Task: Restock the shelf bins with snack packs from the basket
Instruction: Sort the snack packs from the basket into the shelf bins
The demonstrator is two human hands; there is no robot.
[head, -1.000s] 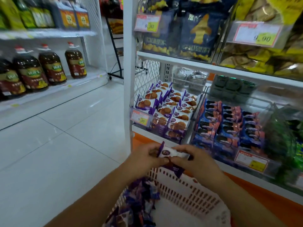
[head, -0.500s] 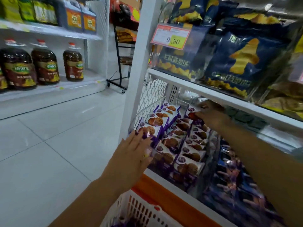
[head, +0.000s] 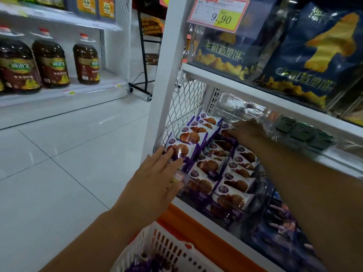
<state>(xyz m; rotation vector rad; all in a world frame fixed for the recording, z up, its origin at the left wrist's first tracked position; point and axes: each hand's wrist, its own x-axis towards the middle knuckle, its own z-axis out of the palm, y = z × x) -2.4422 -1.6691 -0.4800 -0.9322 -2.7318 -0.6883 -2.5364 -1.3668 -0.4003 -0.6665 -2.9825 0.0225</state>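
Note:
Purple-and-white snack packs (head: pixel 212 167) with a waffle picture fill the shelf bin (head: pixel 253 209) in rows. My left hand (head: pixel 157 173) reaches over the bin's front left corner, its straight fingers touching the front-left pack (head: pixel 181 149). At the back of the bin, my right hand (head: pixel 248 130) lies with flat fingers on a snack pack (head: pixel 224 127); its thumb is hidden. The white slotted basket (head: pixel 167 248) sits below my arms, with purple packs (head: pixel 141 267) showing inside.
A wire mesh panel (head: pixel 186 103) walls the bin's left side, beside a white upright post (head: pixel 167 75). The shelf above holds blue snack bags (head: pixel 306 61) and a 9.90 price tag (head: pixel 220 14). Oil bottles (head: pixel 51 63) stand across the white-tiled aisle (head: pixel 68 154).
Both hands left the basket, where they held one pack. The right hand carried it to the back of the bin, the left went to the front-left packs, and my view moved closer.

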